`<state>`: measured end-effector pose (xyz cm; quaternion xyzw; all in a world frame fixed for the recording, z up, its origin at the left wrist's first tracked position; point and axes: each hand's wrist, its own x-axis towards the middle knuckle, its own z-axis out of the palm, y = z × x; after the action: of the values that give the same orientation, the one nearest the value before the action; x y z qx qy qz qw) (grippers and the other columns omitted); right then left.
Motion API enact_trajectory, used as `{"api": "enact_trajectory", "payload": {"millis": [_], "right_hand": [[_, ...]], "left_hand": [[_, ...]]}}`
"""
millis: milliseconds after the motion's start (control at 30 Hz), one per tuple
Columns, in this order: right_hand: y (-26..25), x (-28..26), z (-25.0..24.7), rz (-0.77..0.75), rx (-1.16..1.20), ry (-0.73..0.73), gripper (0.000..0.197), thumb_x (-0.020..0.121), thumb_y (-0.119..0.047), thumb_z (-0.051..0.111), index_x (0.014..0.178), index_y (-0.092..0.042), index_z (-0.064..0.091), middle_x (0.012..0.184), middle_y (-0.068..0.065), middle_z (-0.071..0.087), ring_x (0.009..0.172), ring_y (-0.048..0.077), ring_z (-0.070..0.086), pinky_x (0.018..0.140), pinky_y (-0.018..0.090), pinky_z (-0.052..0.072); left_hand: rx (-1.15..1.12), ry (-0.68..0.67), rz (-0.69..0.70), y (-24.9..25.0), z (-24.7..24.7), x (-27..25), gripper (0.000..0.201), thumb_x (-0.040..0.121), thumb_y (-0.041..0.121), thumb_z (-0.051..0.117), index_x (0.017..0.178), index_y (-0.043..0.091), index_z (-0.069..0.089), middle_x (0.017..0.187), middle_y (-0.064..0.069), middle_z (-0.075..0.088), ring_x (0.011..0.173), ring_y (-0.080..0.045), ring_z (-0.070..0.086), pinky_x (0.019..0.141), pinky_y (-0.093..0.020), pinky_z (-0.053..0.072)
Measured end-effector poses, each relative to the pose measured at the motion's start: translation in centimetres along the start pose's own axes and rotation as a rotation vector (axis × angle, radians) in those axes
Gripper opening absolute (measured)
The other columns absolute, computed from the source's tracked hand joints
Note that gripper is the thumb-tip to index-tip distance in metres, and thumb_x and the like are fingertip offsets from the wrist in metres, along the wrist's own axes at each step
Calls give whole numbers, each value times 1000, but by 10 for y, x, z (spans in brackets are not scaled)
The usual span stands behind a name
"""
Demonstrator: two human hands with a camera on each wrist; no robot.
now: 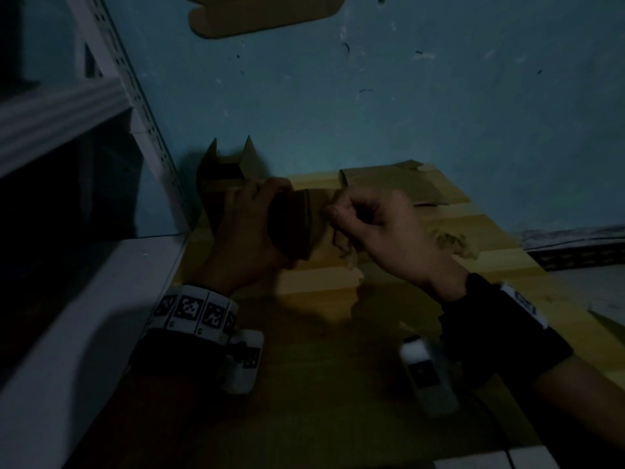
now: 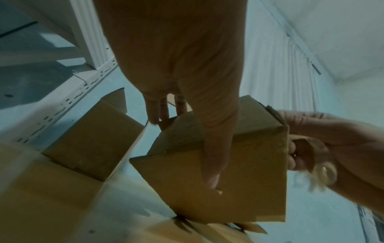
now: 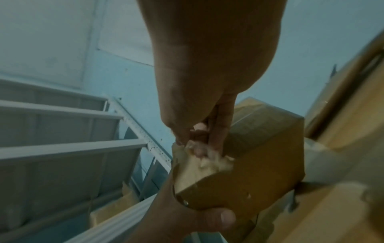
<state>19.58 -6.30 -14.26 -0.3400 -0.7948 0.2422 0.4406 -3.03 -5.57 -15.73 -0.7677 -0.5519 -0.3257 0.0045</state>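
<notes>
A small brown cardboard box is held above the wooden table. My left hand grips it, thumb along its near face and fingers behind. My right hand is at the box's open right end, its curled fingers pinching a tuft of pale straw-like packing filler at a loose flap. In the right wrist view the filler sits at the mouth of the box. The inside of the box is hidden.
Another open cardboard box stands at the back left against the blue wall. A flat unfolded carton lies at the back of the table. Loose filler lies to the right. White metal shelving runs along the left.
</notes>
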Motion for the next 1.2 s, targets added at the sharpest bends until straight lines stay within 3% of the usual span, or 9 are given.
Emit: {"api": "enact_trajectory", "payload": {"millis": [100,200,533,600,700,867,1000,1067,1200], "right_hand": [[4,0,0,66,112,11,28,102,-22,61,80,-5,66,64,11,68,55,31,63,53,35,50],[9,-2,-5,108,149,49,30,100,-20,64,74,-5,66,64,10,67,54,17,60,58,24,47],[15,-5,-21,229,165,147,27,99,-15,65,80,5,69,73,19,69,64,17,65,62,23,54],[16,-4,-23,226,200,173,7,96,-8,67,96,-2,69,79,19,69,69,22,69,65,31,59],[14,-4,-22,145,224,154,25,95,4,62,115,-10,66,101,12,69,73,28,68,63,32,59],[3,-5,-15,130,311,-3,37,99,13,42,98,-3,75,121,14,59,91,17,66,72,21,55],[0,-3,-15,140,354,-7,33,103,-13,45,96,5,72,111,20,62,85,20,66,67,18,50],[1,-5,-15,133,304,-4,43,102,-34,49,97,2,71,105,16,63,84,23,67,66,26,54],[1,-2,-11,65,54,20,45,71,-49,83,89,-11,69,99,4,65,88,26,67,73,47,60]], "left_hand": [[-29,23,20,1,-2,-1,90,45,36,88,125,20,50,119,-4,51,110,-28,46,91,-39,36],[-101,16,3,-7,-2,0,87,42,35,89,119,23,49,113,7,47,105,-21,48,92,-37,36],[-199,-12,-94,-35,10,3,92,35,55,82,118,44,42,120,5,54,111,-29,54,90,-48,50],[-191,-13,-98,-38,13,4,89,33,55,83,111,52,38,118,4,54,110,-30,54,89,-48,50],[-195,-5,-85,-37,12,5,91,35,55,84,114,45,41,120,0,55,110,-33,54,88,-51,50],[-173,4,-71,-34,11,5,95,38,54,85,121,36,43,121,-1,55,111,-32,53,88,-47,50],[-201,-8,-57,-34,11,2,90,44,55,82,123,29,48,122,-1,57,112,-28,55,91,-46,50],[-173,3,-40,-32,8,2,95,42,56,81,126,31,45,125,0,54,113,-31,53,88,-49,50],[-93,-18,-43,-31,9,3,99,43,63,80,129,27,46,127,-1,53,115,-30,52,93,-48,48]]}}
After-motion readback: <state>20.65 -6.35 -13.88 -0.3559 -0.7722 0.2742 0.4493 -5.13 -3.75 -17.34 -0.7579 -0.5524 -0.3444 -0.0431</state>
